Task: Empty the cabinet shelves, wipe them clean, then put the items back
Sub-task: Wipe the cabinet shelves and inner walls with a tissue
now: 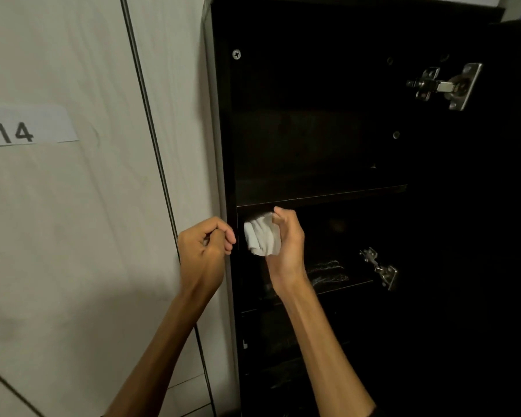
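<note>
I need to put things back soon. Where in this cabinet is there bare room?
The upper shelf looks bare from the left wall to the top hinge. Below it, the right hand holding the cloth fills the left; something dark lies beside the lower hinge.

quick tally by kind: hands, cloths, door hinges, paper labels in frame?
Hands: 2, left hand curled and holding nothing, right hand gripping the cloth
White cloth: 1
Metal hinges: 2, upper hinge, lower hinge
Paper label reading 14: 1
Total: 6
</note>
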